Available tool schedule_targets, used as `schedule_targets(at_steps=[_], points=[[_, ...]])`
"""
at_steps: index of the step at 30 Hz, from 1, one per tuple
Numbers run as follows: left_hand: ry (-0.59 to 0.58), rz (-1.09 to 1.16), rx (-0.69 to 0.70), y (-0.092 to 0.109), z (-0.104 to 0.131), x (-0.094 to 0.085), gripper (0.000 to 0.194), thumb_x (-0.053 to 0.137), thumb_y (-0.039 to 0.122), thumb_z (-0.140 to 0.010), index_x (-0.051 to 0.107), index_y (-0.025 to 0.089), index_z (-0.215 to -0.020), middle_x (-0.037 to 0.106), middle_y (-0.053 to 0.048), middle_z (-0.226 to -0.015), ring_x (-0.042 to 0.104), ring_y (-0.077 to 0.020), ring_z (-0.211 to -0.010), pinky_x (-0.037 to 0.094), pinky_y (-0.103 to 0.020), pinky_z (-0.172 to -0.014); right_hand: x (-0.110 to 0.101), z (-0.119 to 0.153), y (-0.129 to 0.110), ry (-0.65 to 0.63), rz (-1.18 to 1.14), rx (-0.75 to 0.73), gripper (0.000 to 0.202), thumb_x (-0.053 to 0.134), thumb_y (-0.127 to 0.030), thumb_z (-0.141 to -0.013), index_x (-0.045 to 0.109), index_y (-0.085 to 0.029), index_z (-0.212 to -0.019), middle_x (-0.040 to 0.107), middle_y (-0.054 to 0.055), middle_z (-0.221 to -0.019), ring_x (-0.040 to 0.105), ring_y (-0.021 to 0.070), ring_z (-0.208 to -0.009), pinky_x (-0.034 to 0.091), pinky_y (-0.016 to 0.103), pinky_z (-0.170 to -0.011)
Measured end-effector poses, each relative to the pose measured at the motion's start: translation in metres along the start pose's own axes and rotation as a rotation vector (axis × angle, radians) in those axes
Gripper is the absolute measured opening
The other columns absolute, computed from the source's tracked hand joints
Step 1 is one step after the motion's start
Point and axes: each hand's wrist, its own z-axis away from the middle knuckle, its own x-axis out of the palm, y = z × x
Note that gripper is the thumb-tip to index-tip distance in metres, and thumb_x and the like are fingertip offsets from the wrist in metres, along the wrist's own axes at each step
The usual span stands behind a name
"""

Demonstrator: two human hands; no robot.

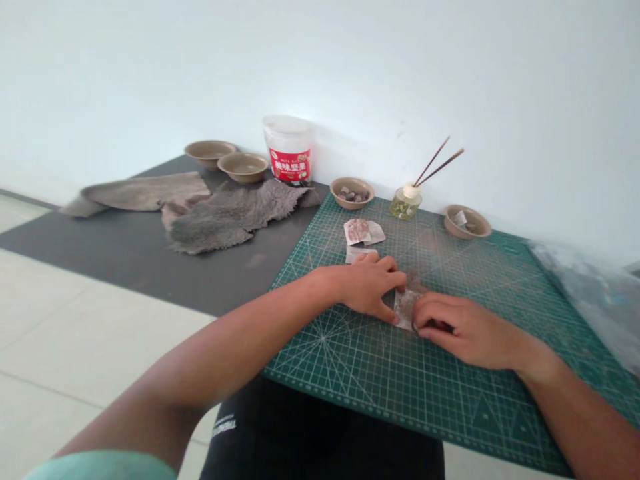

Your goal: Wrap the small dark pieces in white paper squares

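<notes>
A small whitish packet with brown smudges point(404, 308) lies flat on the green cutting mat point(350, 373). My left hand point(374, 285) rests at its left side, thumb and fingers apart, the thumb tip touching the packet's edge. From the right, my right hand point(457, 328) has its fingers curled together on the packet's right part; what they pinch, if anything, is hidden. Just behind my left hand lie a white piece point(361, 254), partly covered by the fingers, and pale pieces, one with a reddish-brown patch point(358, 231).
Along the wall stand a bowl of dark pieces point(352, 193), a glass bottle with two sticks point(406, 202), a bowl with small packets point(467, 221), a red-labelled tub point(289, 152) and two bowls point(243, 167). Grey cloths point(220, 217) lie left, clear plastic point(595, 293) right.
</notes>
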Motion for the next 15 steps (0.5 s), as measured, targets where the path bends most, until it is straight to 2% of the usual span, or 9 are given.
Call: schedule_targets(at_steps=[2,5,7,10,12,15], points=[[-0.006,-0.004,-0.013,-0.0001,0.0000,-0.0001,0.055,0.065,0.064,-0.081,0.054,0.030,-0.123,0.045,-0.007,-0.133,0.041,-0.0315,-0.119,0.034,-0.046,-0.104,0.0023,-0.0010,-0.0004,0.076,0.035,-0.004,0.012,0.052,-0.024,-0.097,0.064,-0.025,-0.098,0.068,0.002,-0.102,0.066,0.0181,-0.089,0.052,0.033,-0.079],[-0.009,-0.005,-0.024,-0.0006,-0.0002,0.0000,0.056,0.065,0.063,-0.081,0.053,0.030,-0.124,0.045,-0.007,-0.134,0.041,-0.0316,-0.119,0.033,-0.047,-0.104,0.0012,-0.0014,0.0032,0.203,0.147,0.113,0.012,0.052,-0.024,-0.096,0.064,-0.024,-0.098,0.067,0.004,-0.101,0.065,0.0192,-0.085,0.051,0.034,-0.076],[0.001,-0.009,-0.008,-0.0011,-0.0004,0.0003,0.056,0.065,0.063,-0.080,0.054,0.030,-0.124,0.045,-0.007,-0.133,0.042,-0.0317,-0.118,0.034,-0.048,-0.104,-0.0009,0.0001,0.0042,0.141,0.151,0.117,0.009,0.054,-0.024,-0.095,0.063,-0.024,-0.094,0.067,0.003,-0.095,0.065,0.0183,-0.080,0.051,0.033,-0.072],[0.017,-0.018,0.024,-0.0017,-0.0008,0.0010,0.055,0.065,0.064,-0.080,0.055,0.028,-0.121,0.047,-0.008,-0.130,0.043,-0.0317,-0.116,0.036,-0.047,-0.101,0.0010,0.0003,-0.0001,0.040,0.098,0.004,0.011,0.052,-0.023,-0.097,0.063,-0.024,-0.093,0.067,0.003,-0.097,0.065,0.0175,-0.082,0.051,0.032,-0.073],[0.020,-0.025,0.021,-0.0019,-0.0012,0.0012,0.055,0.065,0.063,-0.080,0.055,0.027,-0.121,0.047,-0.008,-0.128,0.044,-0.0319,-0.115,0.037,-0.047,-0.100,0.0042,-0.0019,-0.0022,0.091,0.121,-0.006,0.013,0.049,-0.023,-0.098,0.063,-0.023,-0.096,0.067,0.004,-0.103,0.066,0.0186,-0.087,0.051,0.033,-0.077],[0.015,-0.034,-0.005,-0.0017,-0.0015,0.0011,0.057,0.066,0.063,-0.080,0.054,0.028,-0.123,0.047,-0.009,-0.130,0.044,-0.0326,-0.115,0.036,-0.049,-0.101,0.0038,-0.0034,0.0017,0.195,0.215,0.114,0.012,0.049,-0.023,-0.099,0.061,-0.022,-0.099,0.067,0.006,-0.103,0.066,0.0206,-0.089,0.050,0.036,-0.079]])
